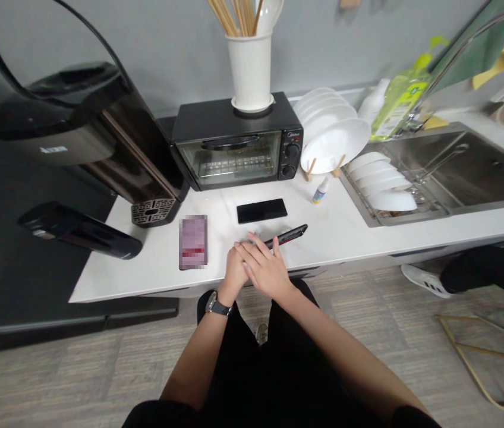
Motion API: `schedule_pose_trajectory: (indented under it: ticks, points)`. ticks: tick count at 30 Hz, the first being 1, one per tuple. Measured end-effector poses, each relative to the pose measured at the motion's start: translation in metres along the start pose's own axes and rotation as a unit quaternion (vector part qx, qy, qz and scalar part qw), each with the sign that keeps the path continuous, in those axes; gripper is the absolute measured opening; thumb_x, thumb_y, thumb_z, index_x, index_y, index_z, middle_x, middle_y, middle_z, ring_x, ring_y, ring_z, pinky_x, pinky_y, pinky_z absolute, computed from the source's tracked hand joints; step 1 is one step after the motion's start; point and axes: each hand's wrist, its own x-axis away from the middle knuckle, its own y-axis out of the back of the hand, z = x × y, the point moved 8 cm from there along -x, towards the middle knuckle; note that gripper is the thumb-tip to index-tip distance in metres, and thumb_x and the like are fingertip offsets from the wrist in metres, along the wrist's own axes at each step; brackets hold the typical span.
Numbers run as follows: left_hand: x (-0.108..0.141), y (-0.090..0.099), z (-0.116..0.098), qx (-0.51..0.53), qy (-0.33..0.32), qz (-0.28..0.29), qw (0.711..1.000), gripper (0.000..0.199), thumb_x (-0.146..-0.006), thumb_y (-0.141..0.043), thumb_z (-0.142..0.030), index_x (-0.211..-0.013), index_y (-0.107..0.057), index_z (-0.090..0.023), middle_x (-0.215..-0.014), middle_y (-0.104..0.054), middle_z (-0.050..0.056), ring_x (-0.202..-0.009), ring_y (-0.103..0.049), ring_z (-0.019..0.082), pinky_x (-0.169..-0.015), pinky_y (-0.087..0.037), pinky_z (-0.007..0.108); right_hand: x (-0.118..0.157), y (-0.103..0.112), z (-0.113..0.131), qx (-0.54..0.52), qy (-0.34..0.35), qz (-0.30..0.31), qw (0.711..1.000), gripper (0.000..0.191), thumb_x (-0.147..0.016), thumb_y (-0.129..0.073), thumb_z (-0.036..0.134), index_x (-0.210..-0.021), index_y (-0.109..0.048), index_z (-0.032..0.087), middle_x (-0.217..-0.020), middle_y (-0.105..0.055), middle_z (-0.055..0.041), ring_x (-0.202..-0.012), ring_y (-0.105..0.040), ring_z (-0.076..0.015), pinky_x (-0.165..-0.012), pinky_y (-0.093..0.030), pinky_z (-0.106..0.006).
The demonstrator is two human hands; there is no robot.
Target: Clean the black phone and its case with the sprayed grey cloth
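My left hand (235,271), with a watch on its wrist, is at the counter's front edge; its fingers are mostly hidden under the other hand. Stretched and apart, the fingers of my right hand (266,268) lie across it. A slim black phone-like object (293,235) with red marks slants up to the right from beside the right hand's fingers; which hand bears it, I cannot tell. Behind it a black phone (261,211) lies flat. To the left is a blurred-out pinkish item (194,242). A small white bottle (321,191) stands further right.
Behind are a toaster oven (238,157) with a white utensil holder (251,71), and plates (336,142) in a rack. A black dispenser (138,154) and dark flask (82,233) are at left. The sink (479,172) is at right, with a person's shoe (425,280) below.
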Motion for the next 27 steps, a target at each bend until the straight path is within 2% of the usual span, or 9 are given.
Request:
schedule_pose_trajectory:
  ticks: [4,8,10,12,15,17,19,24,27]
  points:
    - [-0.002,0.003,-0.010,0.014,-0.016,0.005,1.000,0.018,-0.095,-0.065,-0.015,-0.092,-0.082,-0.019,-0.090,-0.083,0.007,-0.081,-0.077,0.022,-0.072,-0.052,0.027,0.011,0.033,-0.074,0.051,-0.036,-0.041,0.997,0.039,-0.106,-0.044,0.019,-0.141,-0.061,0.020,-0.131,-0.073,-0.0096,-0.135,-0.057,-0.0261,-0.132,-0.003,-0.058]
    - [-0.004,0.007,-0.017,0.020,0.001,-0.021,1.000,0.021,-0.099,-0.068,-0.034,-0.098,-0.084,-0.021,-0.089,-0.084,0.008,-0.079,-0.077,0.023,-0.068,-0.049,0.027,0.019,0.061,-0.132,0.096,-0.094,-0.082,0.988,0.030,-0.101,-0.047,0.016,-0.123,-0.067,0.020,-0.120,-0.075,-0.0085,-0.134,-0.056,-0.0300,-0.131,-0.003,-0.062]
    - [-0.004,0.006,-0.016,0.016,0.005,-0.027,0.999,0.023,-0.099,-0.067,-0.035,-0.094,-0.084,-0.020,-0.084,-0.082,0.008,-0.077,-0.076,0.022,-0.067,-0.047,0.027,0.018,0.059,-0.125,0.089,-0.122,-0.103,0.983,0.032,-0.101,-0.046,0.015,-0.124,-0.066,0.019,-0.124,-0.074,-0.0096,-0.138,-0.054,-0.0315,-0.130,-0.003,-0.063]
    - [-0.003,0.003,-0.012,0.010,0.003,-0.024,1.000,0.020,-0.097,-0.068,-0.027,-0.087,-0.083,-0.019,-0.079,-0.081,0.008,-0.073,-0.074,0.022,-0.065,-0.046,0.027,0.013,0.042,-0.093,0.057,-0.117,-0.100,0.986,0.034,-0.102,-0.044,0.017,-0.130,-0.064,0.018,-0.129,-0.073,-0.0106,-0.141,-0.051,-0.0313,-0.130,-0.002,-0.063]
    - [0.000,0.001,-0.002,-0.004,0.006,-0.015,1.000,0.021,-0.085,-0.068,-0.011,-0.067,-0.076,-0.016,-0.063,-0.073,0.007,-0.058,-0.066,0.020,-0.057,-0.042,0.028,0.005,0.010,-0.034,0.005,-0.059,-0.054,0.997,0.038,-0.104,-0.046,0.020,-0.140,-0.060,0.018,-0.138,-0.070,-0.0105,-0.146,-0.048,-0.0284,-0.131,0.000,-0.060]
    - [0.002,0.001,0.002,-0.007,0.008,-0.011,1.000,0.023,-0.081,-0.067,-0.007,-0.061,-0.073,-0.016,-0.059,-0.071,0.007,-0.053,-0.063,0.019,-0.055,-0.040,0.028,0.004,0.002,-0.021,0.003,-0.026,-0.036,0.999,0.041,-0.104,-0.047,0.020,-0.143,-0.059,0.020,-0.139,-0.070,-0.0093,-0.147,-0.048,-0.0266,-0.131,0.003,-0.059]
    - [0.002,0.001,-0.001,-0.002,-0.003,-0.005,1.000,0.020,-0.085,-0.067,-0.009,-0.070,-0.078,-0.017,-0.069,-0.077,0.007,-0.061,-0.068,0.020,-0.061,-0.045,0.027,0.008,0.013,-0.040,0.026,-0.018,-0.050,0.998,0.039,-0.103,-0.047,0.018,-0.139,-0.062,0.022,-0.134,-0.073,-0.0076,-0.146,-0.050,-0.0262,-0.131,0.006,-0.059]
    - [-0.003,0.005,-0.015,0.025,-0.013,-0.014,1.000,0.018,-0.100,-0.067,-0.030,-0.103,-0.084,-0.024,-0.096,-0.084,0.007,-0.081,-0.077,0.021,-0.073,-0.051,0.027,0.027,0.067,-0.142,0.091,-0.109,-0.118,0.983,0.034,-0.099,-0.047,0.014,-0.123,-0.068,0.023,-0.118,-0.077,-0.0062,-0.140,-0.053,-0.0313,-0.130,0.001,-0.068]
    - [-0.004,0.005,-0.015,0.016,-0.002,-0.026,1.000,0.020,-0.100,-0.068,-0.031,-0.097,-0.085,-0.023,-0.090,-0.084,0.007,-0.077,-0.076,0.021,-0.070,-0.049,0.027,0.026,0.070,-0.143,0.075,-0.142,-0.123,0.979,0.039,-0.096,-0.047,0.014,-0.129,-0.066,0.022,-0.125,-0.075,-0.0075,-0.141,-0.051,-0.0326,-0.130,-0.006,-0.069]
